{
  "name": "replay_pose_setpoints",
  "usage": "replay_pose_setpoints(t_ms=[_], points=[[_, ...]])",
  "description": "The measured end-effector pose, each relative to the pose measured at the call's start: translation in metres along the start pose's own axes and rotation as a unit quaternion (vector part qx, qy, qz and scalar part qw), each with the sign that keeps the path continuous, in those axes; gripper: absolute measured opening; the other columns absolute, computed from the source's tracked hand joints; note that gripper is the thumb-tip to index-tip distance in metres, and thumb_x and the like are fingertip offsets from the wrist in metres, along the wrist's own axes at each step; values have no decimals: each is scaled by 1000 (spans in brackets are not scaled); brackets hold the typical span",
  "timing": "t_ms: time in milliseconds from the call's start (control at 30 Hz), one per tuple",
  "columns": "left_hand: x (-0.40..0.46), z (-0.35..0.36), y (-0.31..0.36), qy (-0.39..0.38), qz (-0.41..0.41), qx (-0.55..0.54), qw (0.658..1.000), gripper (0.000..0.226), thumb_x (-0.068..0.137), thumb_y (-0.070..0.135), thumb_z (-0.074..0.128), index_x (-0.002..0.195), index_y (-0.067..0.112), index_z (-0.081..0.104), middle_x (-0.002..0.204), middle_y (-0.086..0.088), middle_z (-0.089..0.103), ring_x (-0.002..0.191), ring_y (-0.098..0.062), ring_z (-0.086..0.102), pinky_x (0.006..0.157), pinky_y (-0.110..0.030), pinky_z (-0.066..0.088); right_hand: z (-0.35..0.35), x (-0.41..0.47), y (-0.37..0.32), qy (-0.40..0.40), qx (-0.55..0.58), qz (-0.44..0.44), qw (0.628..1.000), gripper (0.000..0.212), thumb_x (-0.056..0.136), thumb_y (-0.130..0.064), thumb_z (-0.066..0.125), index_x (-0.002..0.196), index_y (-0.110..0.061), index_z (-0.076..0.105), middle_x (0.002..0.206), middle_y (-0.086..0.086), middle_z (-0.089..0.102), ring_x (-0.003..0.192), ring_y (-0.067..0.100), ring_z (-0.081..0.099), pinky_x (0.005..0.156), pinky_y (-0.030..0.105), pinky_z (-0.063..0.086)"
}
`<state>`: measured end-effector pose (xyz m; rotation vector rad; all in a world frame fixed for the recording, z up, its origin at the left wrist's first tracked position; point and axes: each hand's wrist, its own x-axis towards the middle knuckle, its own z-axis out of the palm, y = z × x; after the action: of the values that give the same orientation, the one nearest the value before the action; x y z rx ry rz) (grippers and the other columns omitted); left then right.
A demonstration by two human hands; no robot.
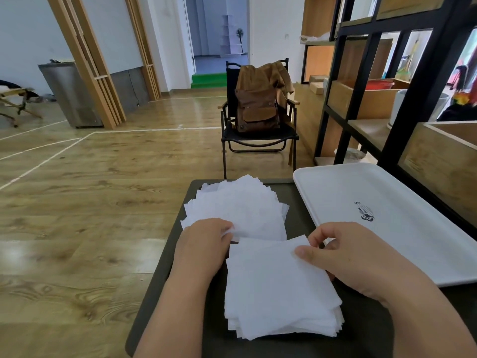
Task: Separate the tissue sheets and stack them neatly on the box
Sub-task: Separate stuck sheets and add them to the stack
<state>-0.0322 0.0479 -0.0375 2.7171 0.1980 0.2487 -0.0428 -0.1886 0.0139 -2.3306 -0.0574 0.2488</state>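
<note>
Dark table [178, 254] bearing two white tissue stacks, near [278, 288] and far [240, 208], beside a white tray [402, 228].

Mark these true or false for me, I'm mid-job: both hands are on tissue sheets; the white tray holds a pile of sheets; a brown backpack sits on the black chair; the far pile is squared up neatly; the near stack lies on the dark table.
1. Both hands are on tissue sheets. True: the left hand pinches a sheet at the far pile, the right hand grips the near stack.
2. The white tray holds sheets. False: only a small printed mark shows.
3. A brown backpack sits on the black chair. True.
4. The far pile is squared up. False: it is fanned and skewed.
5. The near stack lies on the dark table. True.
</note>
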Motion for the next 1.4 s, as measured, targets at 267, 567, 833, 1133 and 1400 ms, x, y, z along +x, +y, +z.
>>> replay_pose_setpoints(t_ms=[267, 567, 833, 1133, 1400], points=[[2, -1, -3, 79, -26, -38, 996, 13, 92, 29, 60, 88, 31, 71, 87, 15, 71, 72, -9, 59, 60, -20, 41, 0, 5, 3, 64, 18, 4, 998, 24, 76, -59, 68, 75, -35, 64, 63, -10, 69, 61, 5, 64, 53, 18, 39], [1, -9, -1, 221, -26, -84, 971, 15, 93, 25, 61, 91, 27, 76, 93, 12, 73, 78, -6, 55, 60, -8, 31, -1, 5, 1, 91, 32, -10, 995, 22, 78, -58, 66, 76, -36, 64, 67, -9, 69, 66, 6, 64, 55, 20, 38], [-1, -20, -2, 215, -35, -137, 966, 13, 94, 23, 53, 82, 24, 56, 70, 11, 58, 66, -7, 53, 50, -24, 34, -2, 2, -2, 102, 59, -35, 992, 21, 81, -53, 65, 74, -33, 64, 64, -13, 69, 64, 4, 63, 57, 22, 39], [-6, -34, -20, 120, -7, -49, 992, 22, 95, 9, 53, 99, 29, 61, 92, 11, 61, 85, -15, 56, 64, -31, 46, -2, 4, -1, 96, 54, -34, 993, 20, 82, -53, 65, 75, -34, 64, 67, -11, 70, 70, 6, 65, 58, 22, 40], [-4, -28, -29, 132, 69, -14, 989, 91, 66, -22, 38, 130, 40, 60, 144, 14, 41, 114, -16, 30, 96, -29, 25, -3, 4, -1, 91, 50, -37, 994, 19, 83, -53, 64, 75, -35, 64, 66, -13, 70, 71, 6, 65, 58, 21, 38]])
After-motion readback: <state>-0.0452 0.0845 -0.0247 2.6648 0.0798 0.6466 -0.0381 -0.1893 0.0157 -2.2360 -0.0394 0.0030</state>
